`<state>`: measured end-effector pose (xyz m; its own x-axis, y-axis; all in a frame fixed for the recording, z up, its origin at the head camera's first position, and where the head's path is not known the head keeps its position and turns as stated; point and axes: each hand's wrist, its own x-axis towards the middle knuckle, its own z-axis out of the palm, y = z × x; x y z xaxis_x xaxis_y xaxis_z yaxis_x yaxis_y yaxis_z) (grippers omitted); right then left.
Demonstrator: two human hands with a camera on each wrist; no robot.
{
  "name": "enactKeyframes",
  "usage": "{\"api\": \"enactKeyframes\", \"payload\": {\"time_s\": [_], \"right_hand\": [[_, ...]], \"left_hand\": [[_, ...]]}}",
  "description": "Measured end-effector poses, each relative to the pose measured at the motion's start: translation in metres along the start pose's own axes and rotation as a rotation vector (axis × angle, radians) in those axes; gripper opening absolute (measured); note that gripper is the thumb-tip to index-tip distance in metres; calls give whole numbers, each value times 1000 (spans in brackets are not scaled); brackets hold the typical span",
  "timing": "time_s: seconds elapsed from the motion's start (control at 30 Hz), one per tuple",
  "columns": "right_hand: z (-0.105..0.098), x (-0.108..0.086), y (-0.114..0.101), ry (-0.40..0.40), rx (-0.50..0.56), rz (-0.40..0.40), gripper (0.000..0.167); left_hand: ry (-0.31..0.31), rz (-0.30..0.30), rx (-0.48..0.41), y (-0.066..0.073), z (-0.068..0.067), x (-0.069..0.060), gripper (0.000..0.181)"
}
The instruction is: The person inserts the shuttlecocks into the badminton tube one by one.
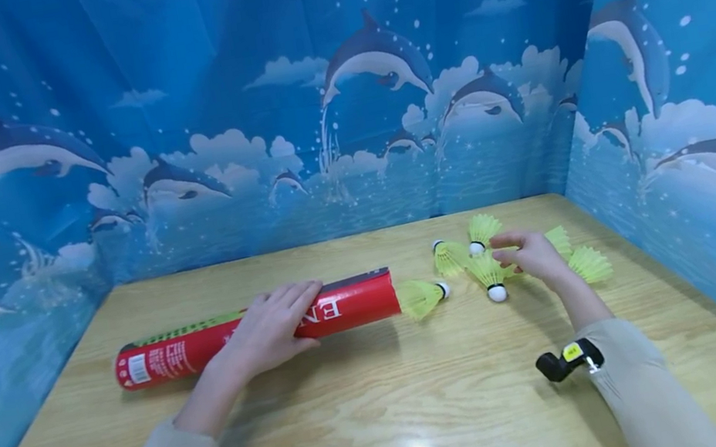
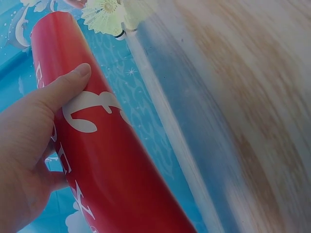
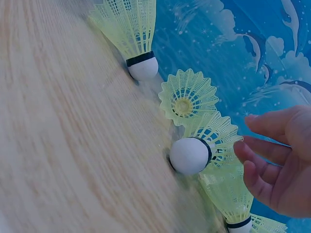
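Desk [image 1: 484, 399]: was brightly lit in the head view, with a white glare spot at its near edge.
Tube [image 1: 363, 301]: cast a soft shadow along its near side.
Curtain [image 1: 223, 81]: looked darkest in its upper folds.
Left wrist view: was dim and hazy, wood grain smeared.
Right wrist view: was muted, shuttlecocks [image 3: 189, 155] fairly crisp, grain streaky.
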<state>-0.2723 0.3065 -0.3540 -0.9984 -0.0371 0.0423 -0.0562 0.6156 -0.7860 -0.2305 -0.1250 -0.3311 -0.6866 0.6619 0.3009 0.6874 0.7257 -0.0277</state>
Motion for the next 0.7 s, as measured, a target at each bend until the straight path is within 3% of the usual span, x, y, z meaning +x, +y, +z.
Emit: {"api": "enactKeyframes", "payload": {"time_s": [0.5,0.7], "right_hand": [[-1,-5,-4,-11,-251,-62,42],[-4,-7,0,17,-226,-16,37]], "left_hand": [[-2,8,5,-1,1,-1,93],[1,10,13,0,1,-1,93]]}}
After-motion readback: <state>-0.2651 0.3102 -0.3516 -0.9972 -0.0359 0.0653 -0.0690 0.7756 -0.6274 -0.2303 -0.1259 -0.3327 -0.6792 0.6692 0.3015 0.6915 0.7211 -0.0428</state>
